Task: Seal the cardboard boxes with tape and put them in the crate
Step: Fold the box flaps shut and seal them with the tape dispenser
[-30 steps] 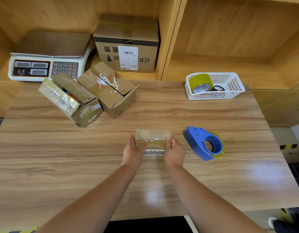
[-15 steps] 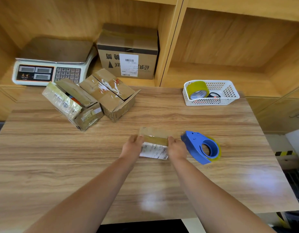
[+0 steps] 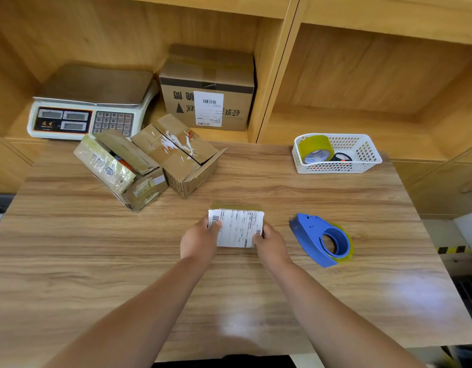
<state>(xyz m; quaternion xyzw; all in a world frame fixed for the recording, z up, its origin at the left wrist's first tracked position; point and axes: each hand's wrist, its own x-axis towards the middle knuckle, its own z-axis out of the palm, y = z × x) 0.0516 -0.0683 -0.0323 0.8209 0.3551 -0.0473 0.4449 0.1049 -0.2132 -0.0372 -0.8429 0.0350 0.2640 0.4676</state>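
left hand (image 3: 199,240) and right hand (image 3: 272,244) grip small labelled cardboard box (image 3: 236,227) at its ends, fingers curled round edges, label side up, mid-bench (image 3: 70,261). blue tape dispenser (image 3: 322,239) near, right of box.

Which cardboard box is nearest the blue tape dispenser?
The small box, label up, gripped by left hand and right hand; no other is held.

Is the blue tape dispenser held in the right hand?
No, the blue tape dispenser lies on the table, apart from the right hand, which grips the small box.
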